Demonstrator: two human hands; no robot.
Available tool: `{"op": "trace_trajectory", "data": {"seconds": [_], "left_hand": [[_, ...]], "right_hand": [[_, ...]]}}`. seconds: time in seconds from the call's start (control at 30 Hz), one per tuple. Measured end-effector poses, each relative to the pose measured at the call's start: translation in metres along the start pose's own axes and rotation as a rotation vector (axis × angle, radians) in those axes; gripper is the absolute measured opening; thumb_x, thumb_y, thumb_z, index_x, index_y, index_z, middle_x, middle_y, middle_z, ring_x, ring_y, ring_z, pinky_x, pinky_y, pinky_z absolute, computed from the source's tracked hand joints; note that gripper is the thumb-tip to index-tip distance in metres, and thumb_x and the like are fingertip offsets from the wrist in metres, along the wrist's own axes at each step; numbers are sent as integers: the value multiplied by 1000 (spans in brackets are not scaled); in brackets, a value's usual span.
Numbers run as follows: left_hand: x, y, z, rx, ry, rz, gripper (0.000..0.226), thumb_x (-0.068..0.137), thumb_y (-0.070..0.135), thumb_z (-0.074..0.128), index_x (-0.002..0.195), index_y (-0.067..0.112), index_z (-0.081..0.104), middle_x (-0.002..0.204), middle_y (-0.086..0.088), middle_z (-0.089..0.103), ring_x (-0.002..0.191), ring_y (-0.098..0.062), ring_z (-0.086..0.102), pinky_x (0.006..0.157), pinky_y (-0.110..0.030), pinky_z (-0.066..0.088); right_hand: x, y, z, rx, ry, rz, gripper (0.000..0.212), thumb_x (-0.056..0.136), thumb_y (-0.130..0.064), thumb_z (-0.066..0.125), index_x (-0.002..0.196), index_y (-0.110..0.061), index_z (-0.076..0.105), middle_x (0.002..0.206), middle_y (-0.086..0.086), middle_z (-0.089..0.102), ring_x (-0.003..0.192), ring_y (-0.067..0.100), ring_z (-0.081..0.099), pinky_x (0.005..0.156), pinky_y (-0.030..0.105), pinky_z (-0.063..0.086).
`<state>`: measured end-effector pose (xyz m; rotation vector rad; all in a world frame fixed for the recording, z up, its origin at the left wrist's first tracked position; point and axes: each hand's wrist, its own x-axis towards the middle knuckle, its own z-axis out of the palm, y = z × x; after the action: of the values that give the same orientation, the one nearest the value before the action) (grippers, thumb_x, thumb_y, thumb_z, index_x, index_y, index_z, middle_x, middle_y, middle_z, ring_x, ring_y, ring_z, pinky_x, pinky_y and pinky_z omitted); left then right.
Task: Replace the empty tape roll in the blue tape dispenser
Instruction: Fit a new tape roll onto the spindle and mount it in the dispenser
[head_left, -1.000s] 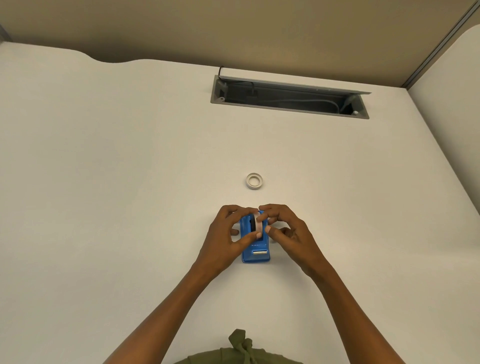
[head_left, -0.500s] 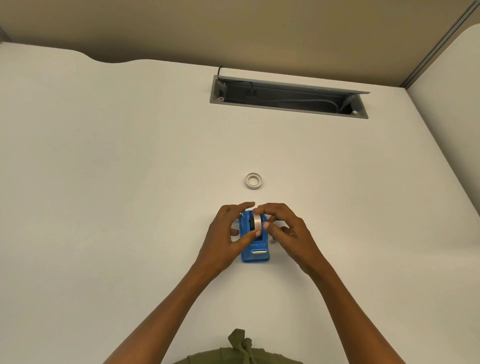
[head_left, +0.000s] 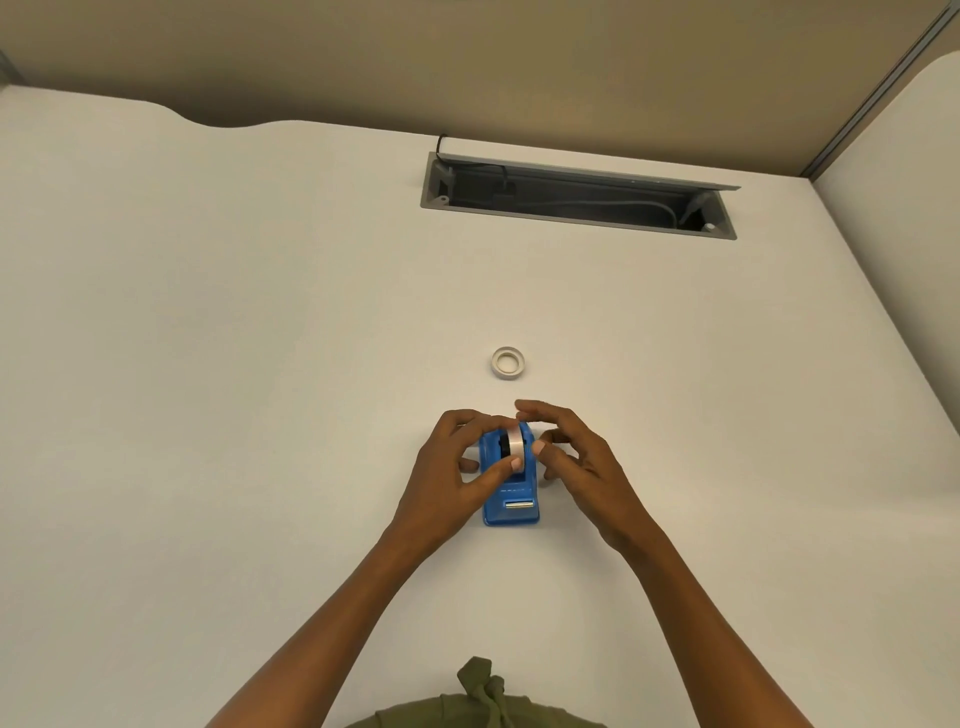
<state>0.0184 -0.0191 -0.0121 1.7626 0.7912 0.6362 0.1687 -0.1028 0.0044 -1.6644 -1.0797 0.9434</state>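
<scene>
The blue tape dispenser (head_left: 511, 501) stands on the white desk (head_left: 260, 364), its metal cutter facing me. A tape roll (head_left: 516, 441) on a black hub sits upright in its slot. My left hand (head_left: 457, 478) grips the roll, thumb on its near edge and fingers over the far side. My right hand (head_left: 576, 457) hovers just to the right of the dispenser, fingers spread and curled, with a fingertip near the roll's top. A small whitish ring, an empty tape core (head_left: 508, 362), lies flat on the desk beyond the dispenser.
A grey cable tray opening (head_left: 576, 200) with cords inside is set in the desk at the back. A partition wall runs behind it. The desk's right part (head_left: 893, 260) meets another surface at the right.
The roll has settled lower into the dispenser slot. My right hand has let go of it and drawn slightly to the right, fingers spreading. My left hand stays on the roll.
</scene>
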Motion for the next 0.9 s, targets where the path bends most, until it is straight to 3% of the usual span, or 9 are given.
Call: {"op": "trace_trajectory", "data": {"seconds": [0.2, 0.37, 0.63, 0.73, 0.9], "left_hand": [[1, -1, 0, 10, 2, -5, 36, 80, 33, 69, 110, 44, 52, 107, 17, 48, 99, 0, 53, 74, -6, 48], [0, -1, -1, 10, -2, 6, 41, 77, 36, 69, 104, 56, 44, 106, 21, 46, 98, 1, 53, 73, -5, 48], [1, -3, -1, -11, -11, 2, 46, 74, 46, 65, 109, 60, 40, 110, 27, 44, 100, 2, 53, 73, -4, 47], [1, -4, -2, -34, -17, -8, 55, 77, 39, 69, 116, 61, 38, 115, 27, 46, 104, 7, 52, 73, -5, 48], [1, -3, -2, -15, -5, 11, 35, 78, 39, 66, 105, 52, 49, 109, 21, 48, 100, -6, 55, 73, -7, 49]], "right_hand": [[-4, 1, 2, 2, 6, -51, 23, 89, -18, 46, 104, -14, 63, 121, 0, 57, 103, -3, 55, 77, 12, 50], [-1, 1, 1, -33, 16, -47, 22, 91, -10, 56, 111, -16, 63, 118, -2, 58, 94, 11, 58, 73, 33, 54], [3, 2, 3, -24, 37, -21, 25, 89, -12, 60, 108, -27, 64, 115, -8, 58, 96, 3, 57, 74, 18, 53], [4, 0, 4, -46, 25, -4, 27, 90, -14, 58, 106, -36, 60, 115, -13, 56, 102, 2, 55, 77, 13, 52], [4, 0, 2, -28, 28, 23, 25, 93, -13, 53, 114, -21, 62, 119, -2, 56, 108, 11, 55, 77, 18, 53]]}}
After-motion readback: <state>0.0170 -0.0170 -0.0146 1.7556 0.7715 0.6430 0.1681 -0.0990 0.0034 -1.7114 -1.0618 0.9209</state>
